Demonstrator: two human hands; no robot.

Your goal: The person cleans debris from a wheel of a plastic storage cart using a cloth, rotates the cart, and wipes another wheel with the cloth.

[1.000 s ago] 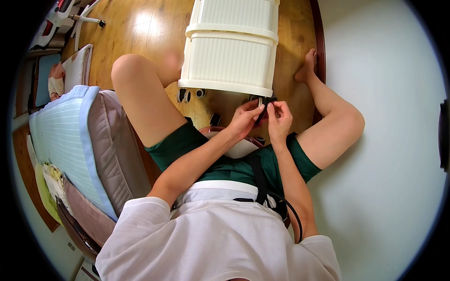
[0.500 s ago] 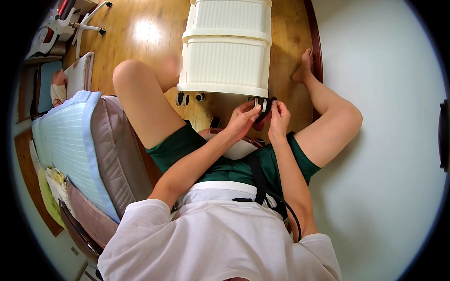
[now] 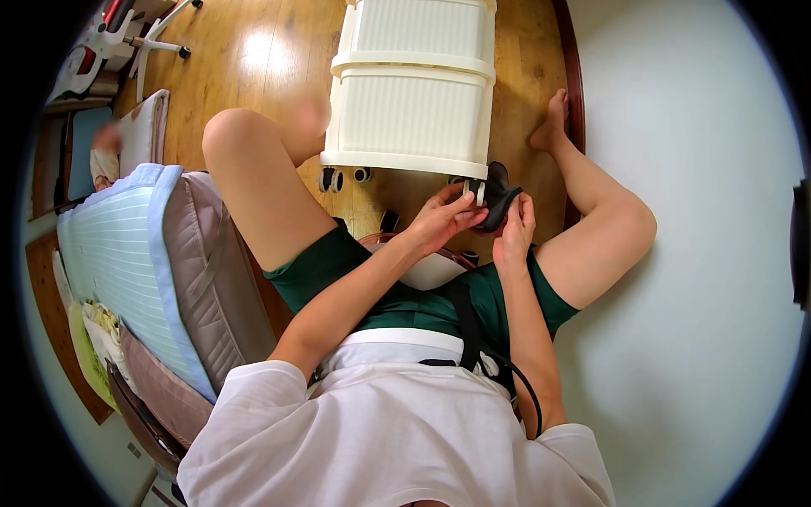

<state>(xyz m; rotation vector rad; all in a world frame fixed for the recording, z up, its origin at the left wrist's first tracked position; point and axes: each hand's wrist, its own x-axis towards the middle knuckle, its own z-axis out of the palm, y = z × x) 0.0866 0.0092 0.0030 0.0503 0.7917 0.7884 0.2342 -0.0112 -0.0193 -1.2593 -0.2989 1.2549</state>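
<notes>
A white ribbed drawer unit [image 3: 405,114] lies between my legs with its wheeled end toward me. My left hand [image 3: 441,221] is closed at the near right caster [image 3: 476,191], thumb on the wheel and fingertips reaching the edge of a black piece [image 3: 498,203]. That piece looks thin and flexible, and it spreads beside the caster. On its right side my right hand [image 3: 514,234] pinches the edge. Two more casters [image 3: 331,179] show at the unit's left corner.
A bed with a blue striped cover [image 3: 118,253] is on the left. A pale wall [image 3: 684,253] rises on the right. Between my thighs sits a rounded white and reddish object [image 3: 427,269], partly hidden. A white wheeled base [image 3: 152,46] stands at the upper left.
The black piece, narrow beside the caster before, now shows spread out wider to its right. My right hand has shifted slightly right and down with its edge. My left hand stays at the caster.
</notes>
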